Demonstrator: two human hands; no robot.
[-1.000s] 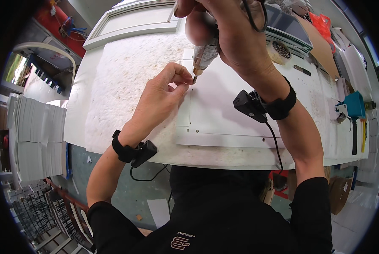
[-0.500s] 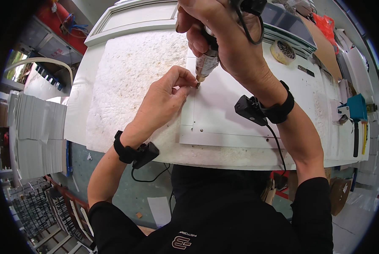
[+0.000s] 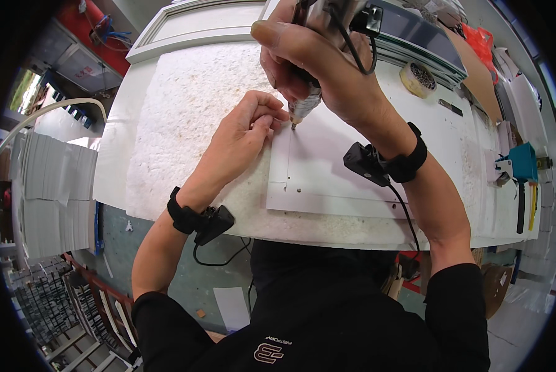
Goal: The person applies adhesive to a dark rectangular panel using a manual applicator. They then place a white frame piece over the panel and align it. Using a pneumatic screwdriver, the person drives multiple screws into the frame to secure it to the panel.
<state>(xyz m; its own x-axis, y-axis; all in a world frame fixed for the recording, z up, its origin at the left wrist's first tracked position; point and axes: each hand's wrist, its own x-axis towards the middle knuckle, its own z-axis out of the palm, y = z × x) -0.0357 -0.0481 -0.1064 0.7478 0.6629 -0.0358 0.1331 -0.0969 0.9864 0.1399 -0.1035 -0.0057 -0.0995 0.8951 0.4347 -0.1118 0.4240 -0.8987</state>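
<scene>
My right hand (image 3: 315, 65) is wrapped round a power screwdriver (image 3: 304, 106) with a silver body and a brass-coloured nose, held tilted. Its tip meets a small screw (image 3: 294, 126) near the left edge of a flat white panel (image 3: 346, 161). Just left of the tip, my left hand (image 3: 244, 127) has its fingers curled and its thumb against them. Whether anything small lies inside these fingers is hidden. Another screw head (image 3: 299, 190) sits near the panel's lower left corner.
The panel rests on a rough white foam sheet (image 3: 179, 124). A white frame (image 3: 197, 28) lies at the back. A round tub of screws (image 3: 417, 79) stands at the right, beside stacked glass panes (image 3: 414, 40). Further right is a teal tool (image 3: 523, 164) with a black handle.
The left fingers have drawn back slightly from the screw they were touching. The screwdriver has shifted a little to the right and stays on the screw.
</scene>
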